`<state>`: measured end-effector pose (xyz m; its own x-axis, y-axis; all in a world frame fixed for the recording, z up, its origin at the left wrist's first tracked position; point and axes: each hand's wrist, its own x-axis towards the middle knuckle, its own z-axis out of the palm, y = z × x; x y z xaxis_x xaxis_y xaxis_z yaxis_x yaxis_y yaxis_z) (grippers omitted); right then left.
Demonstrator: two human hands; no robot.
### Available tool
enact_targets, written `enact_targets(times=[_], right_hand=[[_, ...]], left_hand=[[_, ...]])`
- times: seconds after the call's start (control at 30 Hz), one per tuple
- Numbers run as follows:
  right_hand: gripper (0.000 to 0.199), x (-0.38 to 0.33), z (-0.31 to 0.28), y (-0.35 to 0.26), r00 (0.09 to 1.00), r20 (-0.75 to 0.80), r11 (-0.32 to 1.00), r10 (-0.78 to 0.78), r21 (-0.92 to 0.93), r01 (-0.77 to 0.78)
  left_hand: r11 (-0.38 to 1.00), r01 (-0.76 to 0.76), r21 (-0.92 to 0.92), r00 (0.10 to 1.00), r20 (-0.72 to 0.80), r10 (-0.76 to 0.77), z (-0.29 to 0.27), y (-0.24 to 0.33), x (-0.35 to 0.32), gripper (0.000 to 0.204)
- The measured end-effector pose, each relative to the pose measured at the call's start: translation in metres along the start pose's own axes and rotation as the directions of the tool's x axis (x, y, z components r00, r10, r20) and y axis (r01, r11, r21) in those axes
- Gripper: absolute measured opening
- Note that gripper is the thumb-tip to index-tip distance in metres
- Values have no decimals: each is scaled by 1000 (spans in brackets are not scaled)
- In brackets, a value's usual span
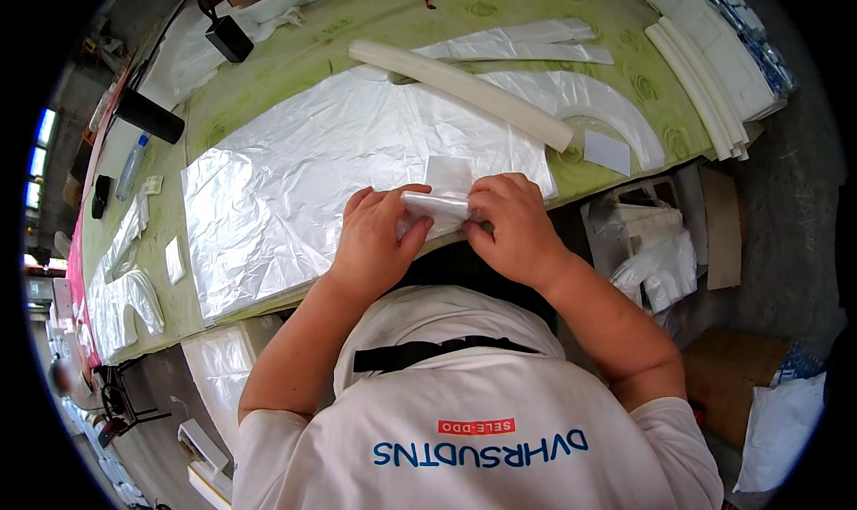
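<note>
Pinching a small folded piece of translucent white plastic film [435, 208] between them, the left hand [375, 240] and right hand [513, 226] meet at the near edge of the table, just above the person's white shirt [464, 403]. Left hand: thumb and fingers closed on the left end of the folded film. Right hand: fingertips curled down over the right end, gripping it. The film is lifted slightly and sits over the near right corner of a large flat stack of silvery-white plastic sheets [321, 180], which covers much of the green wood-grain tabletop [295, 64]. Right of the hands, below the table edge, an open box of crumpled white plastic bags [656, 251] stands near the floor, with brown cardboard [723, 229] just beside it. Farther out, a long white plastic roll [460, 91] lies diagonally across the far edge of the stack, and a small white square slip [607, 151] lies near its right end. Curved white cut film pieces [580, 99] lie beyond the roll. Far right: piled white foam strips [705, 64]. Far left: a black cylinder [147, 116] and a clear plastic bottle [131, 165] near the table edge, well apart from the hands.
</note>
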<state>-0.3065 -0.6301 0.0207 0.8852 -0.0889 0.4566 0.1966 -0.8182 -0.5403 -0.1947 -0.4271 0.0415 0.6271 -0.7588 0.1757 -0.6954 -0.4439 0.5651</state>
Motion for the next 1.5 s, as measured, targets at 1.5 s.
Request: enact_targets(times=[1.5], right_hand=[[47,40,-10,-15,894,354,945,276,-267,-187]], left_hand=[[-60,639,-767,712,619,-330,26,-8,-91,41]])
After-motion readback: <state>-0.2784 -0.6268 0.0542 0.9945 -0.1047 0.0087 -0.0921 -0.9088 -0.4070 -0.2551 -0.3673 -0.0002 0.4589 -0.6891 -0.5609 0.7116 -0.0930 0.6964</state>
